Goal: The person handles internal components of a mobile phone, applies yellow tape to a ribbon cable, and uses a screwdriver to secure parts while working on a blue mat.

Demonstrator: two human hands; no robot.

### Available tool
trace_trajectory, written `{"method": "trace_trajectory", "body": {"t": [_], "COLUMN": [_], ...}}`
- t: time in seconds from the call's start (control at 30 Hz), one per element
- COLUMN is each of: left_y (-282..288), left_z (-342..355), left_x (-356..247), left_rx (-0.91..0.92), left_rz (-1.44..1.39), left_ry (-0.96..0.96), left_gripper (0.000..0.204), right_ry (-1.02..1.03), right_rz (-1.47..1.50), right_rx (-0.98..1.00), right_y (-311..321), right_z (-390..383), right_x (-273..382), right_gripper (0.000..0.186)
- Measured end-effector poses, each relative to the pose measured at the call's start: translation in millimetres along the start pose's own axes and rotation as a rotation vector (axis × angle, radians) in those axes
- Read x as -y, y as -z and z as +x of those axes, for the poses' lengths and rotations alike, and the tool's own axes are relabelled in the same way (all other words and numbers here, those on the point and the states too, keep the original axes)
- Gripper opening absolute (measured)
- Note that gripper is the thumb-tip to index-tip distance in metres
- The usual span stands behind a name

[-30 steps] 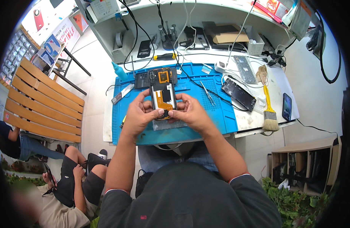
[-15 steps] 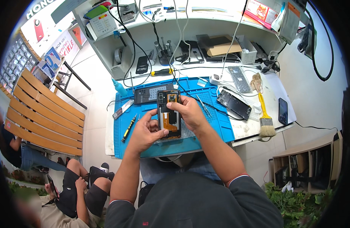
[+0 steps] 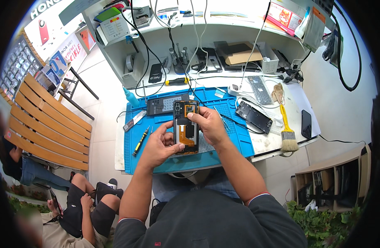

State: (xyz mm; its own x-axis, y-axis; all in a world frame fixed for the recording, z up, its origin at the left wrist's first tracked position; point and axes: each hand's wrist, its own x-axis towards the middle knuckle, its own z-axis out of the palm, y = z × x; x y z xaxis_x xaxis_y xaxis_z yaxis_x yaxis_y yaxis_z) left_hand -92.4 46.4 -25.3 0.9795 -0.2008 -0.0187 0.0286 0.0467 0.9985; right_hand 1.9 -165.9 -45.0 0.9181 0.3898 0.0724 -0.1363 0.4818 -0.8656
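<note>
An opened smartphone (image 3: 191, 133), its back cover off, stands upright between my hands above the blue repair mat (image 3: 163, 166). Orange flex cables and a camera cluster show on its inner side. My left hand (image 3: 157, 145) is closed on its lower left edge, thumb near the bottom. My right hand (image 3: 210, 124) grips the upper right edge, with the thumb pressed on the upper part beside the cameras. Behind the phone lies a dark phone back cover (image 3: 159, 105). A yellow-black screwdriver (image 3: 139, 144) rests left of my left hand; tweezers (image 3: 221, 117) lie beyond my right hand.
Right of the mat are a phone frame (image 3: 253, 116), a yellow-handled brush (image 3: 287, 132) and a dark phone (image 3: 306, 124). A blue bottle (image 3: 130, 98) stands at the mat's far left corner. Cables hang across the desk. A seated person (image 3: 84, 206) is at lower left.
The view has shifted slightly, so the scene sits a little differently in the picture. Both hands keep the same hold on the phone; the right thumb has stayed on its upper part.
</note>
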Motion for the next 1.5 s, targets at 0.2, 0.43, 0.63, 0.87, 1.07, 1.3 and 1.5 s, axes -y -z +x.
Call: {"method": "trace_trajectory", "body": {"t": [0.2,0.43,0.63,0.87,1.07,1.3,1.5], "left_y": [-7,-7,-29,-44,-45,-46,-45], "left_z": [0,5,7,5,3,2,2], "left_x": [-3,7,6,1,5,7,11], "left_rx": [-0.006,-0.121,-0.279,-0.311,-0.319,-0.306,-0.293], "left_rz": [-0.084,-0.020,0.144,0.233,0.206,0.176,0.133], "left_ry": [0.004,-0.052,-0.178,-0.212,-0.207,-0.193,-0.181], "left_gripper": [0.086,0.083,0.077,0.081,0.082,0.085,0.085], "right_ry": [0.013,0.164,0.124,0.195,0.102,0.180,0.177], "right_rz": [-0.063,-0.759,-0.926,-0.586,-0.367,-0.500,-0.592], "right_rx": [0.007,-0.214,-0.112,-0.089,-0.057,-0.088,-0.095], "right_y": [1,-22,-37,-25,-33,-43,-41], "right_z": [-1,-26,-30,-20,-23,-27,-29], "right_x": [2,12,16,-12,-21,-16,-13], "right_gripper": [0.023,0.070,0.083,0.064,0.054,0.052,0.055]}}
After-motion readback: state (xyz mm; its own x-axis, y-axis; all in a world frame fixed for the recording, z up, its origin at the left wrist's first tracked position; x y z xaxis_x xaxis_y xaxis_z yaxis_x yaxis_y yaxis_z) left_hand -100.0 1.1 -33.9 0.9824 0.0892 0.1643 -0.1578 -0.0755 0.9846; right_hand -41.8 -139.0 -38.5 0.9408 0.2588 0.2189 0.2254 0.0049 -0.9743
